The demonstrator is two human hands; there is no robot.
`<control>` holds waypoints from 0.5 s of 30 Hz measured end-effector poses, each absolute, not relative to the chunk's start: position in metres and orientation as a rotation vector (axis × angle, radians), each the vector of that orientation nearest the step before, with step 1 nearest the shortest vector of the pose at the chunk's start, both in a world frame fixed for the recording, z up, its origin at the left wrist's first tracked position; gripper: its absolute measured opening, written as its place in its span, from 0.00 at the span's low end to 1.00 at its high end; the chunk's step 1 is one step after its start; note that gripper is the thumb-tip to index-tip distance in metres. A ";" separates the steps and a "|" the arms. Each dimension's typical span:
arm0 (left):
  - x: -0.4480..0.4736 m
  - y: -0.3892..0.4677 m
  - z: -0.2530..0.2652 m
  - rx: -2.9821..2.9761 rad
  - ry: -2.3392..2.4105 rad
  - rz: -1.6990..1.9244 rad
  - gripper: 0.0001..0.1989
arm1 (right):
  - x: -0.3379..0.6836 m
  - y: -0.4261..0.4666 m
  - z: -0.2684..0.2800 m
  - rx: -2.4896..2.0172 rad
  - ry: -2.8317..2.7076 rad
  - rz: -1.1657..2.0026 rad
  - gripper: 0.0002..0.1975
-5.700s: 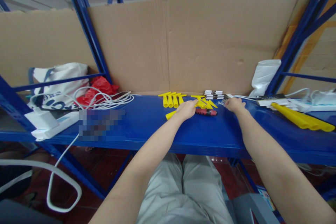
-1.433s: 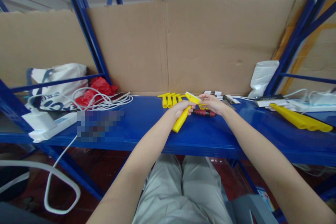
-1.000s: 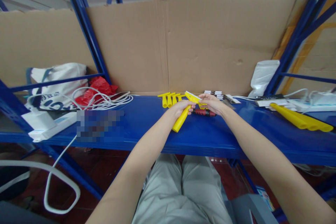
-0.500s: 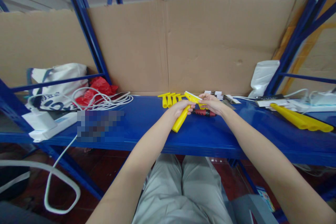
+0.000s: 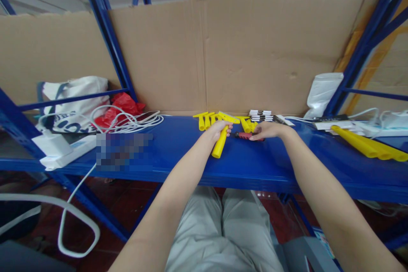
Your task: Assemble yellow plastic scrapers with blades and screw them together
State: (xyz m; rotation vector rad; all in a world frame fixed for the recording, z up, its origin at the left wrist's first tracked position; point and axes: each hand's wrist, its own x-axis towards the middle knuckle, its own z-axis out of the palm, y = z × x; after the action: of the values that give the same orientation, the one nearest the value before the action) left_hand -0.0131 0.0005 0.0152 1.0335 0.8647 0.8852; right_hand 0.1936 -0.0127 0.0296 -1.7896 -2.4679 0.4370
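A yellow T-shaped scraper is gripped round its handle by my left hand. Its wide head points away from me and its round handle end comes down toward the table's front edge. On the tabletop, to the right, lies a red and black screwdriver. The fingers of my right hand close on its handle from above, hiding part of it. Beyond my hands, several more yellow T-shaped scrapers lie along the back of the table.
Small white packs are stacked by the cardboard back wall. Several long yellow handles lie at the right. A white power strip, coiled white cables, a red plastic bag and a cloth bag occupy the left.
My right hand has left the scraper's head and come down onto the screwdriver. The scraper stays in my left hand, slightly lower at its head.
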 end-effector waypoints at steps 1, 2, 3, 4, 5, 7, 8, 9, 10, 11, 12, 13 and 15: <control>-0.013 0.001 0.015 1.040 0.873 0.893 0.08 | 0.195 -0.013 0.031 -1.825 -2.484 0.429 0.20; -0.013 0.002 0.014 1.050 0.885 0.904 0.08 | 0.196 -0.014 0.031 -1.852 -2.485 0.403 0.19; -0.013 0.002 0.014 1.059 0.896 0.913 0.08 | 0.196 -0.014 0.031 -1.863 -2.478 0.373 0.18; -0.013 0.003 0.014 1.058 0.902 0.916 0.08 | 0.197 -0.013 0.030 -1.862 -2.469 0.352 0.16; -0.013 0.003 0.014 1.056 0.905 0.917 0.07 | 0.198 -0.013 0.030 -1.846 -2.457 0.359 0.16; -0.013 0.002 0.015 1.058 0.908 0.915 0.07 | 0.200 -0.013 0.028 -1.770 -2.414 0.486 0.15; -0.013 0.002 0.015 1.061 0.909 0.913 0.07 | 0.201 -0.014 0.027 -1.719 -2.374 0.586 0.16; -0.013 0.001 0.016 1.065 0.910 0.912 0.08 | 0.202 -0.014 0.027 -1.663 -2.324 0.686 0.16; -0.013 0.001 0.017 1.068 0.913 0.911 0.08 | 0.203 -0.015 0.027 -1.612 -2.274 0.769 0.17; -0.013 0.000 0.017 1.069 0.919 0.909 0.08 | 0.204 -0.015 0.027 -1.567 -2.224 0.824 0.17; -0.013 -0.001 0.018 1.069 0.924 0.909 0.08 | 0.204 -0.016 0.027 -1.530 -2.176 0.849 0.17; -0.013 -0.001 0.018 1.068 0.928 0.912 0.08 | 0.204 -0.017 0.028 -1.500 -2.128 0.853 0.18; -0.012 -0.002 0.019 1.060 0.929 0.918 0.08 | 0.204 -0.018 0.030 -1.456 -2.024 0.846 0.17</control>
State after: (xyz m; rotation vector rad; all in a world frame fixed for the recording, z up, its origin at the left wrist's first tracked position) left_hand -0.0121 -0.0017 0.0192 1.0604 0.9289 0.9181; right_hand 0.2038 -0.0181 0.0301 -1.4560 -2.0242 0.8460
